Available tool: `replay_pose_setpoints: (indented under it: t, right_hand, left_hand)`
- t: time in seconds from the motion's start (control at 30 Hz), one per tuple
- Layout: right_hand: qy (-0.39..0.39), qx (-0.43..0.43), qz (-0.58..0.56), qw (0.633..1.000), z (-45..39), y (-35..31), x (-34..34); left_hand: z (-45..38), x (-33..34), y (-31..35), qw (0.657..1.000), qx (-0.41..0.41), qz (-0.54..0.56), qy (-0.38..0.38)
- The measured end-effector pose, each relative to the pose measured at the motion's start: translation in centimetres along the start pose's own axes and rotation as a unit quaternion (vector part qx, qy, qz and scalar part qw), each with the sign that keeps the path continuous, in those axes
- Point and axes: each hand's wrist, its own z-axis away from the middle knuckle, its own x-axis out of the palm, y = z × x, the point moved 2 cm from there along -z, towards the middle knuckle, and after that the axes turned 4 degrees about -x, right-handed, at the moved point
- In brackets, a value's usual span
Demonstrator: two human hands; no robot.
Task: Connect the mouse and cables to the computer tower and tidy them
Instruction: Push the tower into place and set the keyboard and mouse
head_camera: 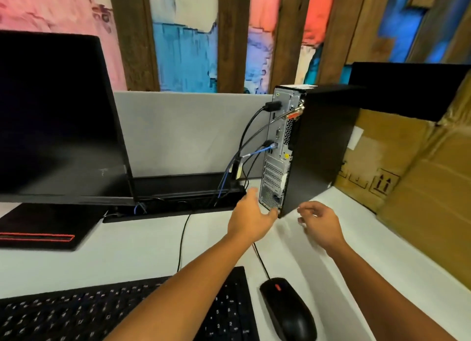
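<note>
A white tabletop [142, 249] runs up to a grey partition panel [186, 131], with a painted wall and dark wooden slats behind it.

The computer tower [318, 147] stands upright toward the far right of the tabletop, its rear panel turned to the left. Several cables enter that panel: a black cable with a thick plug [273, 106] near the top, a grey cable [257, 133] fixed by a metal connector just below it, and a blue cable [251, 154] at mid height. All drop leftward into a black cable tray [178, 200] lying along the far edge of the tabletop.

The left hand [251, 214] reaches to the lower part of the rear panel — fingers spread and open, fingertips at or touching the bottom edge; contact cannot be confirmed. The right hand [318, 219] hovers just beside the tower's near bottom corner, fingers loosely curled, holding nothing.

The mouse [288, 309], black with a red wheel, lies near the front edge of the tabletop, below the right forearm. Its thin black lead [260, 259] runs away toward the left hand. A black keyboard [107, 312] lies to the left of the mouse, partly covered by the left forearm.

A dark monitor [56, 116] stands at the left on a black base with a red stripe [46, 226]. Cardboard boxes [397, 162] occupy the right side — just behind and beside the tower.
</note>
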Motion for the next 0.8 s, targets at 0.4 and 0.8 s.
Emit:
replay_pose_setpoints:
  t: [0.4, 0.8]
  right_hand:
    - [0.057, 0.039, 0.024, 0.997, -6.6, 1.6, 1.8]
    - [0.075, 0.020, 0.129, 0.989, -4.9, -0.7, 10.2]
  left_hand:
    - [-8.5, 7.8, 0.5, 0.984, 0.003, 0.156, 0.082]
    - [-12.3, 0.0, -3.3, 0.994, 0.074, 0.081, -0.018]
